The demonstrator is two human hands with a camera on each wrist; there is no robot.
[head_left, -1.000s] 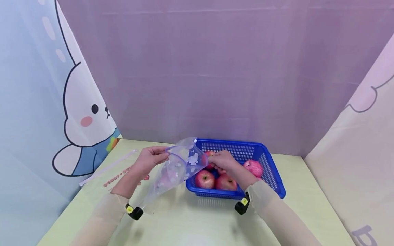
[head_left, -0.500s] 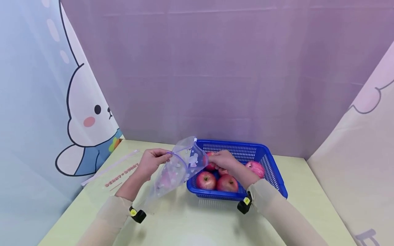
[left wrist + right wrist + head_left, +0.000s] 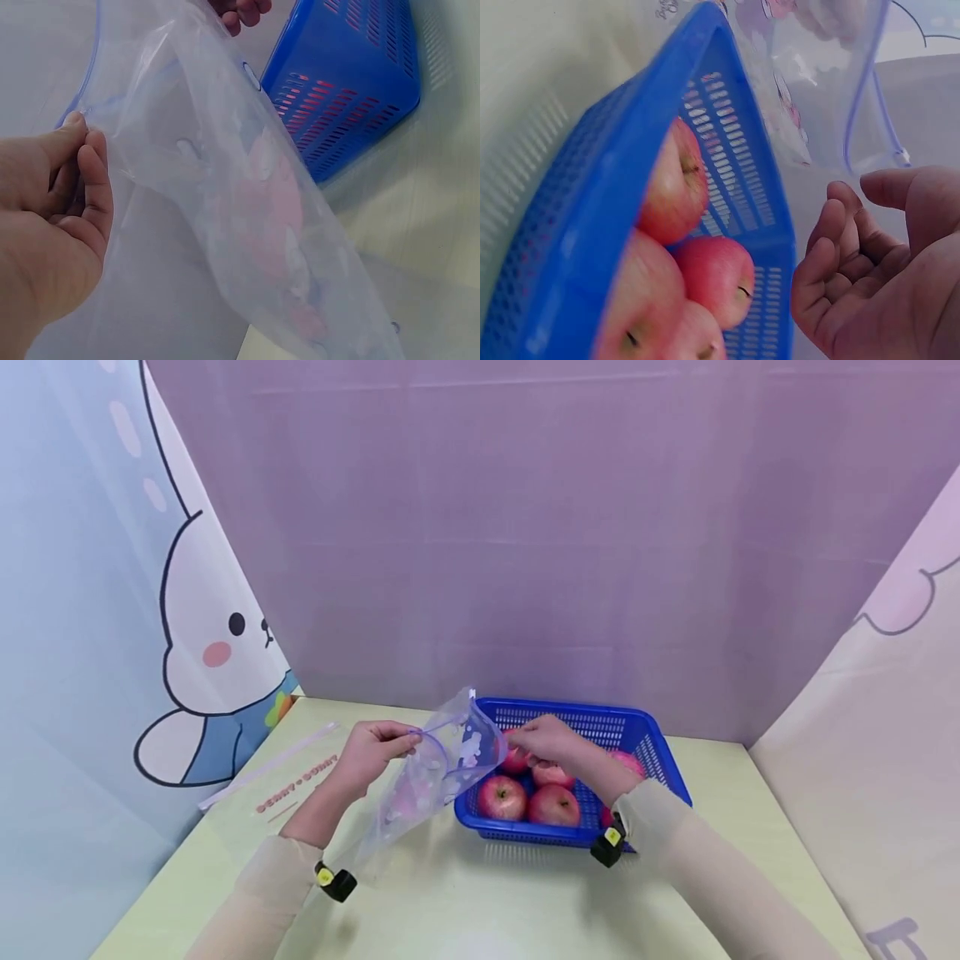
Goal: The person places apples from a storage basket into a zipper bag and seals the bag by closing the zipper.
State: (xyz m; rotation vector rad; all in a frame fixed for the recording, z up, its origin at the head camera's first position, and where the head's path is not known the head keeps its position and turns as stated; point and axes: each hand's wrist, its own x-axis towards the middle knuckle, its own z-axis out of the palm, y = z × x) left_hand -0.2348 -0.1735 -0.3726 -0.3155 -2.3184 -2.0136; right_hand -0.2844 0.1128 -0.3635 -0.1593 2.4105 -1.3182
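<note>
We see the left hand (image 3: 378,752) pinching one edge of the clear zip bag (image 3: 420,785) between thumb and fingers; the right hand (image 3: 551,739) hangs just beside the mouth's other edge, its fingers loosely curled, a narrow gap between thumb and forefinger, nothing held. On the pale table (image 3: 720,777), the blue perforated basket (image 3: 592,727) lies below the right hand, its long side running crosswise. The held bag slants between, its long axis falling from the mouth, by the basket's left rim, down and leftward toward the person. We judge that the mouth's facing matters most: it gapes toward the basket. A flat zip bag (image 3: 292,789) lies left of the left forearm. The apples (image 3: 553,806) sit in the basket, nearer the right hand. Smallest, we spot the white slider (image 3: 902,158) on the bag's zip.
</note>
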